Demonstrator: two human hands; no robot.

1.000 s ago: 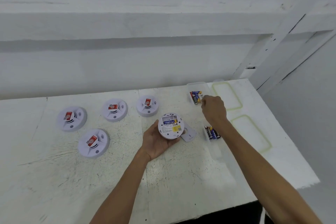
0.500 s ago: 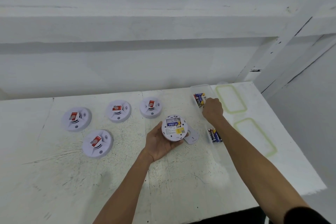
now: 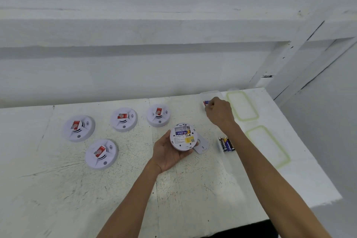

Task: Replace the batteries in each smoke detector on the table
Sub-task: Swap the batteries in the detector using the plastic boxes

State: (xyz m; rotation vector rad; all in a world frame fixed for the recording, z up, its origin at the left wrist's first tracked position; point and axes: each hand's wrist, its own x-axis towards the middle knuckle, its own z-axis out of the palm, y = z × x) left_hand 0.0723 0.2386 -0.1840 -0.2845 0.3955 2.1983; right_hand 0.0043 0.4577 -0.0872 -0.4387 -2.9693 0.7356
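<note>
My left hand [image 3: 170,152] holds an upturned white smoke detector [image 3: 183,137] with its battery bay open and one blue battery showing inside. Its loose back cover [image 3: 201,146] lies on the table just to the right. My right hand [image 3: 219,111] is at the far clear tray [image 3: 210,94], fingers curled and pinching a blue and red battery [image 3: 206,103] there. A second group of dark blue batteries [image 3: 227,144] lies nearer, under my right forearm. Several more detectors sit face up on the left, such as the nearest one [image 3: 101,153].
Two clear lids with green seals [image 3: 242,105] [image 3: 267,146] lie along the right side of the white table. The table's right edge [image 3: 301,141] drops off beside them. A white wall stands behind.
My right hand has stayed at the far tray and closed its fingers on a battery there, now covering most of that pile. The left hand keeps the detector in place.
</note>
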